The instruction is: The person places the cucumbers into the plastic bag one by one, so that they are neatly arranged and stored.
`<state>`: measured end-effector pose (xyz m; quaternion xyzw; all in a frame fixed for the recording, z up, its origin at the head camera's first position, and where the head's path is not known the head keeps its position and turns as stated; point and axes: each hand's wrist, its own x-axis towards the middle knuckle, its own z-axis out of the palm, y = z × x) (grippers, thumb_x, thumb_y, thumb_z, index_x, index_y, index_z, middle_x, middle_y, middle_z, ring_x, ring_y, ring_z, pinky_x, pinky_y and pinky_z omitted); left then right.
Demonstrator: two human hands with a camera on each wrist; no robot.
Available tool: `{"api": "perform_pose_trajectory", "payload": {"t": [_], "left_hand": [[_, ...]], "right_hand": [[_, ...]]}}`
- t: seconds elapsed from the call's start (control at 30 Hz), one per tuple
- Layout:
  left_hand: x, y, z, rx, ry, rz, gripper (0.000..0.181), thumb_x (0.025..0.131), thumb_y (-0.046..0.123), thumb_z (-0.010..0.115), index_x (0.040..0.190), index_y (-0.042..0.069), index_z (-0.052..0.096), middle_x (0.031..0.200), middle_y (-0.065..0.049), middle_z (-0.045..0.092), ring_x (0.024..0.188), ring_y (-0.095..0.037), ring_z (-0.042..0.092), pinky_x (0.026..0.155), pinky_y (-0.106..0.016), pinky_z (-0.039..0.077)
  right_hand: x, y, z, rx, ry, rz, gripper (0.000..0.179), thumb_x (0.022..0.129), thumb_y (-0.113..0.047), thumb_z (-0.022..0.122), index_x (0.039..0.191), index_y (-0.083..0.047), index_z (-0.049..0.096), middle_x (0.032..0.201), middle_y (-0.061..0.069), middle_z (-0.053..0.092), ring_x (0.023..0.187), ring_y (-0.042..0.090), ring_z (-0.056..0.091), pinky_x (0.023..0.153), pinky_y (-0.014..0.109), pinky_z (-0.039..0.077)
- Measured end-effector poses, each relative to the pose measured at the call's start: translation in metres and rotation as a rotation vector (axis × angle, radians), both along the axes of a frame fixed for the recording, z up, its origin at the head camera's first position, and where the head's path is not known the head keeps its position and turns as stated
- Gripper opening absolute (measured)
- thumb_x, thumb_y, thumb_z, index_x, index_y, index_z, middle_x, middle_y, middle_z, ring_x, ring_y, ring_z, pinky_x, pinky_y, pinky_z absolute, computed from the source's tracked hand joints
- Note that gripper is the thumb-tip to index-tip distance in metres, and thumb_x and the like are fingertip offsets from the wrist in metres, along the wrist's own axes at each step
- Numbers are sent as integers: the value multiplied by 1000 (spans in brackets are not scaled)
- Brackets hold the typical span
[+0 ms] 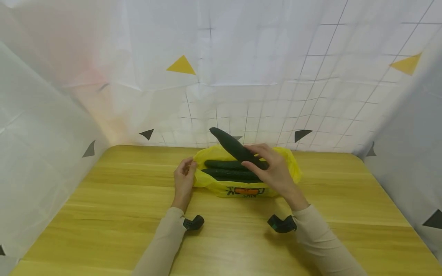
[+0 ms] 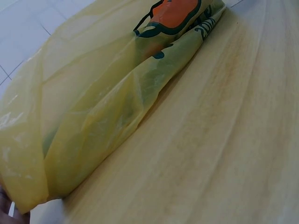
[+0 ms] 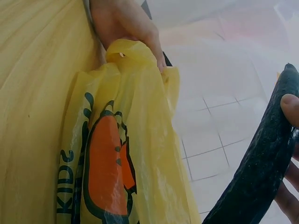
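A dark green cucumber [image 1: 228, 144] is gripped between the thumb and fingers of my right hand [image 1: 277, 172], tilted with its far end up to the left. Below it lies an open yellow plastic bag [image 1: 215, 188] with an orange printed figure. Inside, a back cucumber [image 1: 221, 165] and a front cucumber [image 1: 228, 174] lie lengthwise, partly hidden by my right hand. My left hand [image 1: 184, 179] pinches the bag's left rim. In the right wrist view the raised cucumber [image 3: 261, 163] is apart from the bag's print side.
The bag rests near the back of a wooden table [image 1: 121, 214], close to a white gridded sheet [image 1: 241, 99] hanging behind. White sheets also flank both sides. A dark camera [image 1: 194, 222] is worn on the left wrist, another camera [image 1: 282, 224] on the right.
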<state>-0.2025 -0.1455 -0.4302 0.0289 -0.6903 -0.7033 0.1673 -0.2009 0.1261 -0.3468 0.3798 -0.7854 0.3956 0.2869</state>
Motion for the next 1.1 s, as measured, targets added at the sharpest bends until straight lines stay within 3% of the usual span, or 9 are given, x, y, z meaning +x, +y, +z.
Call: {"api": "perform_pose_trajectory", "payload": {"t": [0.17, 0.27, 0.47, 0.8, 0.87, 1.03, 1.1], "left_hand": [[-11, -2, -16, 17, 21, 24, 31, 92, 30, 61, 116, 10, 64, 102, 0, 60, 79, -8, 54, 62, -17, 43], [-13, 0, -19, 13, 37, 43, 31, 92, 30, 61, 115, 10, 64, 100, 2, 60, 79, -7, 54, 61, -17, 42], [-12, 0, -20, 6, 48, 55, 29, 92, 28, 62, 114, 10, 64, 99, 1, 61, 76, -7, 53, 58, -18, 41], [-12, 0, -19, 4, 33, 39, 31, 91, 33, 62, 115, 13, 64, 102, 0, 60, 81, -10, 55, 64, -18, 44], [-9, 0, -13, 16, 19, 27, 30, 91, 30, 62, 115, 11, 64, 102, 0, 60, 81, -10, 55, 64, -18, 44], [-8, 1, -12, 24, 10, 36, 29, 91, 29, 62, 114, 11, 64, 101, 1, 60, 81, -10, 54, 64, -18, 44], [-12, 1, -18, 18, 24, 50, 29, 91, 31, 63, 113, 12, 65, 100, 2, 60, 81, -9, 54, 64, -17, 44]], "right_hand": [[1, -3, -1, 36, 19, 7, 48, 76, -10, 78, 122, -13, 63, 111, 1, 65, 95, 13, 62, 79, 28, 52], [2, -3, -1, 56, 17, 7, 48, 77, -12, 78, 123, -14, 63, 111, 0, 64, 95, 12, 62, 80, 27, 52], [4, -4, -2, 93, 40, 21, 47, 78, -11, 77, 123, -11, 63, 111, 4, 64, 96, 17, 63, 80, 28, 52], [4, 0, -2, 123, 47, 4, 47, 80, -10, 75, 125, -8, 62, 109, 6, 63, 90, 15, 63, 73, 28, 52], [4, 2, -2, 132, 41, -6, 47, 80, -12, 75, 125, -9, 62, 109, 5, 63, 91, 16, 63, 74, 29, 52], [2, 2, -3, 165, 51, -2, 47, 79, -13, 75, 124, -9, 62, 110, 6, 64, 92, 17, 63, 73, 31, 53], [2, 1, -4, 181, 68, -1, 46, 79, -12, 76, 123, -7, 63, 110, 7, 64, 90, 18, 63, 71, 32, 53]]}}
